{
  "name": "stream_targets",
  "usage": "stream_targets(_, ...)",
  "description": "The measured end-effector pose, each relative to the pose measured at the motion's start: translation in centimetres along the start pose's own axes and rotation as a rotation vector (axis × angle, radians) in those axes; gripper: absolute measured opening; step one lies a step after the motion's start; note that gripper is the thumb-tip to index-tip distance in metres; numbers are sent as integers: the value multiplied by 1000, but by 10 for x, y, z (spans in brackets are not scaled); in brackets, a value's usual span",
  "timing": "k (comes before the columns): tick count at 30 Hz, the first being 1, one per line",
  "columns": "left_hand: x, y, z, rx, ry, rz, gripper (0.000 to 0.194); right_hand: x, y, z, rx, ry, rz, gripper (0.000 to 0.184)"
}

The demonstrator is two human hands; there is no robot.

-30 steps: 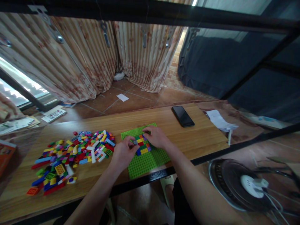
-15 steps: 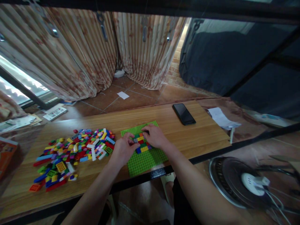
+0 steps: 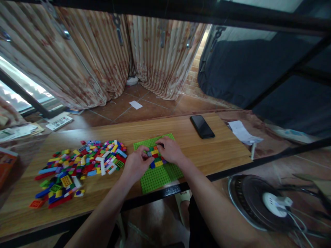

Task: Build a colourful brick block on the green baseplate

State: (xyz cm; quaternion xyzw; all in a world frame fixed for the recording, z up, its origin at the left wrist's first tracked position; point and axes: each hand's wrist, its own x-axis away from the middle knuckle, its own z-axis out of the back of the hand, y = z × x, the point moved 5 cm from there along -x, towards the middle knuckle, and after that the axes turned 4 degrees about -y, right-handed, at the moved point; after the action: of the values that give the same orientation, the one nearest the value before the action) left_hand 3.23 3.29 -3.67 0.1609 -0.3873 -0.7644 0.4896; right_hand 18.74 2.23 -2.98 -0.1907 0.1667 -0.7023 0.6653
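A green studded baseplate (image 3: 155, 179) lies near the front edge of the wooden table. On its middle sits a patch of coloured building bricks (image 3: 158, 163), with yellow, red, blue, green and orange pieces side by side. My left hand (image 3: 138, 163) is at the left side of the patch, thumb and fingers curled closely around a spot at its edge; what is between them is too small to name. My right hand (image 3: 169, 150) rests over the right side of the patch, fingers bent down onto the bricks. Its fingertips are partly hidden, so any piece in them cannot be made out.
A loose pile of mixed bricks (image 3: 90, 162) spreads over the left of the table (image 3: 116, 199). A black phone (image 3: 202, 126) lies at the back right. Beyond the right end are white papers (image 3: 241, 131); a round stool with a power strip (image 3: 274, 203) stands lower right.
The view has shifted slightly. Both hands stay at the brick patch in almost the same pose, and the bricks look unchanged.
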Motion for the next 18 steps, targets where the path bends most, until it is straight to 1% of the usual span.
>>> stream_targets(5, 1, 6, 0, -120, 23, 47, 30, 0, -1, 0, 9, -7, -7, 27)
stream_targets(13, 1, 9, 0, -168, 27, 136, 29, 2, -3, 0, 16, -7, -18, 27)
stream_targets(18, 1, 11, 0, -173, 22, 154, 31, 2, -2, -1, 16, 9, -26, 27)
